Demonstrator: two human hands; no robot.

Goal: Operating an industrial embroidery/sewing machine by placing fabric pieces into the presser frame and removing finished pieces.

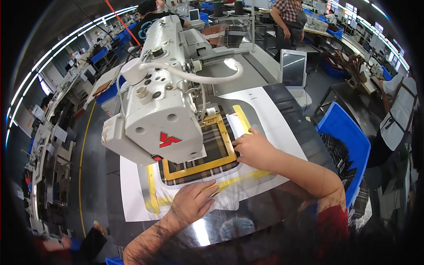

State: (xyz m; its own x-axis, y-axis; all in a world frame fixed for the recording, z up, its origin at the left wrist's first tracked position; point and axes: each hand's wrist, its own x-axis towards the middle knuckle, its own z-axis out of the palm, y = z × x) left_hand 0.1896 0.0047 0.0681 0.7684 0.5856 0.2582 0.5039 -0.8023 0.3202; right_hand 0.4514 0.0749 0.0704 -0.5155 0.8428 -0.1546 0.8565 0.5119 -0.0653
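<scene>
A white industrial sewing machine [163, 110] stands over a white template [281, 137] with yellow tape strips. Beneath its head, a yellow rectangular frame [201, 171] lies on plaid fabric [210, 145]. My left hand [192, 201] lies open, palm down on the template's near side, below the frame. My right hand [258, 150] is open with bent fingers apart, touching down at the frame's right edge beside a yellow tape strip [241, 117]. The machine head hides part of the frame.
A blue bin [353, 128] of plaid pieces adjoins the dark table [300, 128] on the right. A small screen [293, 70] stands behind. A standing person [287, 15] and other workers are farther back. A walkway with a yellow line [86, 145] runs along the left.
</scene>
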